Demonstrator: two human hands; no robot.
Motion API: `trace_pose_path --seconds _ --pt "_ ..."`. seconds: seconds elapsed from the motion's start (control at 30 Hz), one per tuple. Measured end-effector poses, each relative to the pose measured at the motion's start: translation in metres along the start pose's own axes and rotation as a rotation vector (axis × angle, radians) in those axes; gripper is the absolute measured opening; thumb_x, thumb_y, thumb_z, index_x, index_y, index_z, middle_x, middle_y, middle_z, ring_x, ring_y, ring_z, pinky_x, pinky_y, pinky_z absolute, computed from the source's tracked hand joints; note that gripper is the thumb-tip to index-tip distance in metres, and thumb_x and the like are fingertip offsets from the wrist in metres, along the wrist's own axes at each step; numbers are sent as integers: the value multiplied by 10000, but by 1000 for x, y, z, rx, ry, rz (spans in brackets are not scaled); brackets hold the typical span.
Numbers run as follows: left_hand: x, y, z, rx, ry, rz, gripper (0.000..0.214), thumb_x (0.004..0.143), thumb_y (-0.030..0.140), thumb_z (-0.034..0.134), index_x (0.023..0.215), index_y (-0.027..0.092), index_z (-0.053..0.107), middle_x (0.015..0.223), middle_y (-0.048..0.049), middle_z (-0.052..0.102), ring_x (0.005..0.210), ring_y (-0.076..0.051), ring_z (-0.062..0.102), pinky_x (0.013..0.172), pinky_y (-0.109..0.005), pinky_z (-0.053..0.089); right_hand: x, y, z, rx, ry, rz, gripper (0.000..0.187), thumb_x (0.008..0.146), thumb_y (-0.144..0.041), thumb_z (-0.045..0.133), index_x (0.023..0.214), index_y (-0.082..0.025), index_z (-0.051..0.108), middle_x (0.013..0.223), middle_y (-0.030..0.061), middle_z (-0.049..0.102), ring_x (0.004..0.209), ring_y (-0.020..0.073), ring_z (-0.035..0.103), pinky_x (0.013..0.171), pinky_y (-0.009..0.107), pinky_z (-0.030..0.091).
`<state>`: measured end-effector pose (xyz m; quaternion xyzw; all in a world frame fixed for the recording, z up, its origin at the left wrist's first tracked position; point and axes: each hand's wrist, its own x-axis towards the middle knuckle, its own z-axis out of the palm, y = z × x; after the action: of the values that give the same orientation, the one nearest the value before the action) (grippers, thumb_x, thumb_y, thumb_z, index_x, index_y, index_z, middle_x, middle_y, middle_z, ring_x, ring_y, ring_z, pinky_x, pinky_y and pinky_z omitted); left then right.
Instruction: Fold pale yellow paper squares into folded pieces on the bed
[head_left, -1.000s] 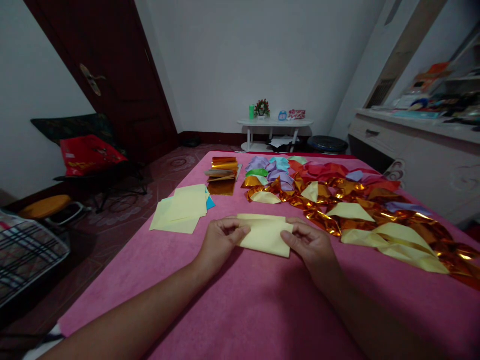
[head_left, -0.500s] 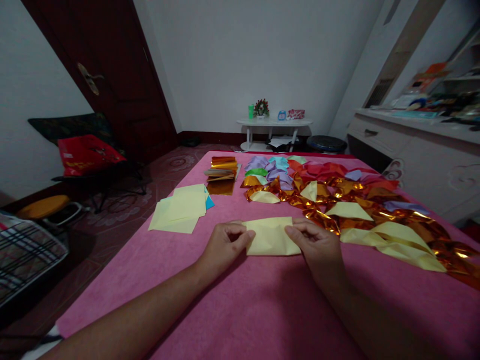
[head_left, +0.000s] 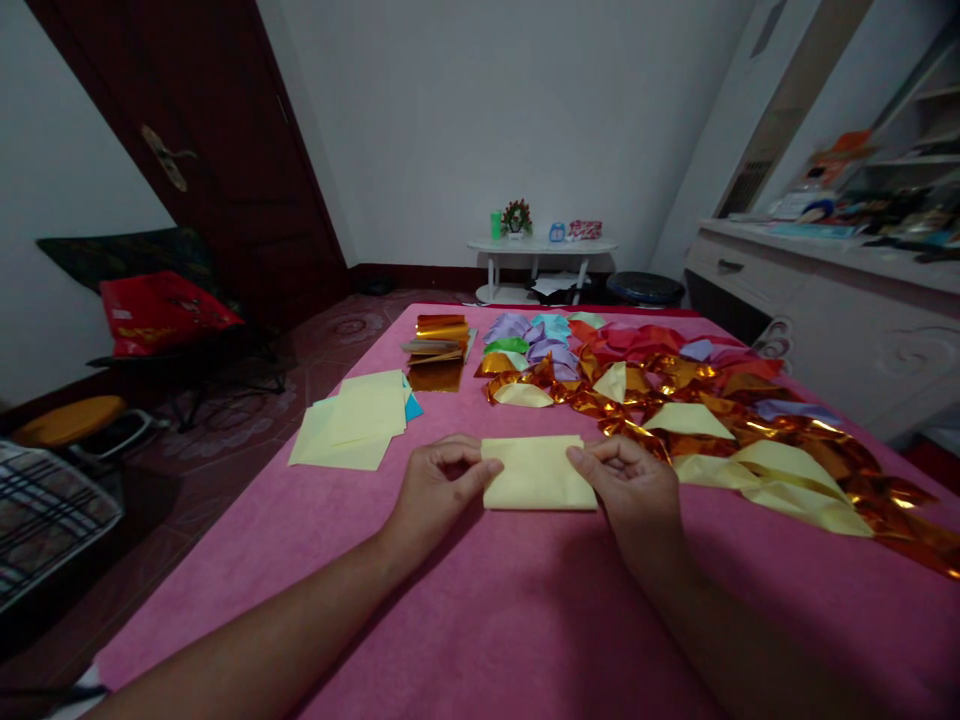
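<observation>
On my feed I have the folded yellow paper (head_left: 538, 478) at the centre of the frame, above the pink cloth (head_left: 480, 620), its long sides running across. The left hand (head_left: 442, 485) pinches its left end between thumb and fingers, and the right hand (head_left: 637, 490) pinches it near the upper right corner. To handle this fold well, I would keep both grips light and level, bring the layers flush along the upper edge, where a second layer peeps out slightly, and press the crease flat from the middle outward; thin paper like this will likely wrinkle if the hands pull unevenly. Now my count: two hands, one paper held between them. Left of centre lie loose yellow sheets (head_left: 367, 410), at least two, with at least one blue sheet (head_left: 413, 406) poking from under them. Above those sits one foil stack (head_left: 439, 375), its layers too tight to count. Right of centre spreads one heap of folded pieces (head_left: 690, 422) in gold, yellow, red and purple, overlapping too much for a total; I make out one bright green piece (head_left: 506, 345). Farther up, the white tabletop (head_left: 544, 246) carries one green cup (head_left: 496, 225) and one plant (head_left: 517, 217).
</observation>
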<state>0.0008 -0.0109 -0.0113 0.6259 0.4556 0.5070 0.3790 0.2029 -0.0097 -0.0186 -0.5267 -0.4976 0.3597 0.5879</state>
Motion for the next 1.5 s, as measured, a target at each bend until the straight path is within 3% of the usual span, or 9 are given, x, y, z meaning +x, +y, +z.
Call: trace_pose_path --seconds 0.33,0.73,0.97,1.17,1.5 --pt "-2 0 0 -24 7 -59 277 746 310 673 545 139 587 586 6 531 578 -97 473 544 -206 371 -2 -1 0 25 24 21 288 645 -394 761 600 -177 577 502 -21 569 444 104 501 417 209 379" --pt "-1 -4 0 26 79 17 165 712 226 700 565 160 666 733 -33 626 712 -131 570 640 -219 446 -2 -1 1 22 41 -19 286 632 -397 770 609 -178 587 533 -7 592 474 122 539 440 223 420" --pt "0 -3 -1 15 50 2 220 709 245 700 518 155 636 687 -30 604 679 -130 554 616 -221 435 -1 3 1 60 62 -15 254 630 -343 781 626 -171 595 718 17 633 569 119 567 495 218 440" --pt "0 -1 0 -9 30 -5 227 718 228 693 515 151 625 676 -24 589 677 -124 542 619 -220 421 -1 3 0 55 80 -46 254 624 -352 784 610 -173 605 697 17 645 554 122 571 488 223 442" --pt "2 -6 -1 -197 45 -170 196 652 246 751 549 133 627 647 -2 574 614 -99 504 556 -208 375 -2 -1 1 15 90 -51 250 634 -339 778 597 -166 601 733 33 654 546 118 566 471 222 432"
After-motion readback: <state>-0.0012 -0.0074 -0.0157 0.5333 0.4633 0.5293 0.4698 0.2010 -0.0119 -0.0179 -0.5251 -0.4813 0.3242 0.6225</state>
